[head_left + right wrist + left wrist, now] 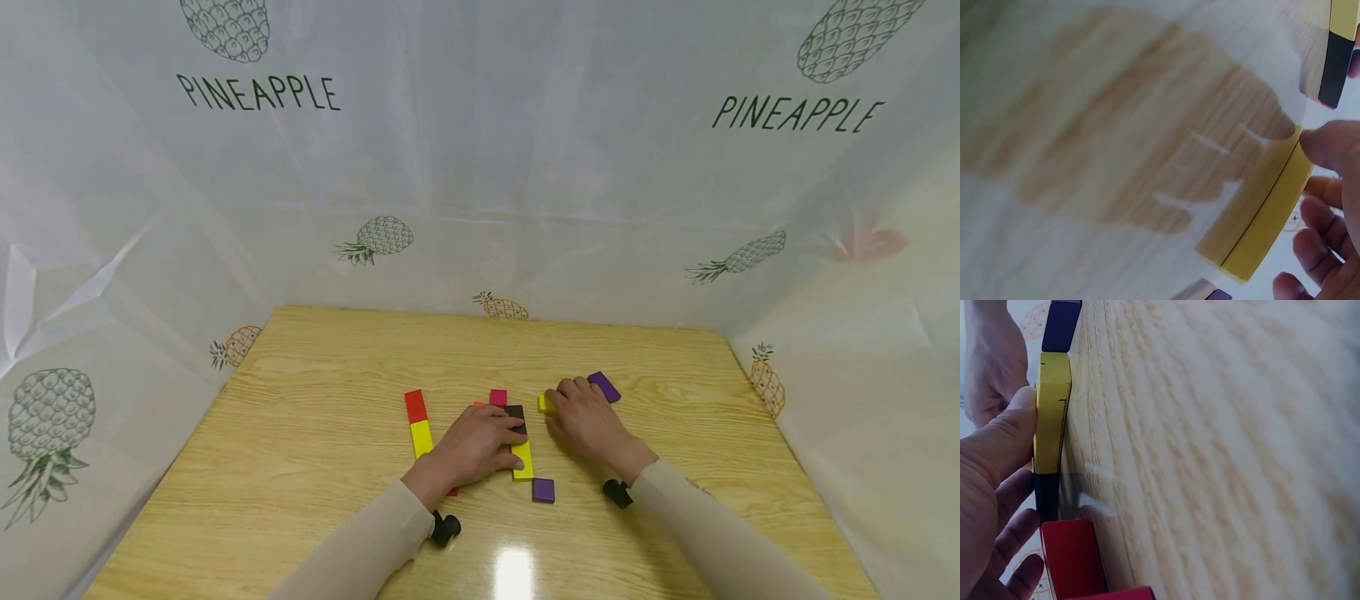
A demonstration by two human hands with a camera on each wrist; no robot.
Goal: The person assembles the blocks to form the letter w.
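Observation:
My left hand (pixel 476 442) lies over a group of coloured blocks, its fingers reaching across a black block (pixel 516 412). Its thumb touches the yellow block (pixel 1052 419) joined end to end with the black one. To the right, my right hand (pixel 587 421) holds another yellow block (pixel 1266 219), with the thumb at one end and the fingers behind it. Part of that block (pixel 546 404) shows left of the fingers in the head view. A pink block (pixel 498 397) and a sliver of orange block (pixel 477 405) peek out beyond the left hand, which hides the rest of the group.
Left of the left hand, a red block (pixel 416 406) and a yellow block (pixel 422 436) form a strip. A small purple block (pixel 543 490) sits at the near end of the middle column. Beyond the right hand lies a longer purple block (pixel 604 387). Pineapple-print sheeting (pixel 480 150) surrounds the wooden table (pixel 315 467).

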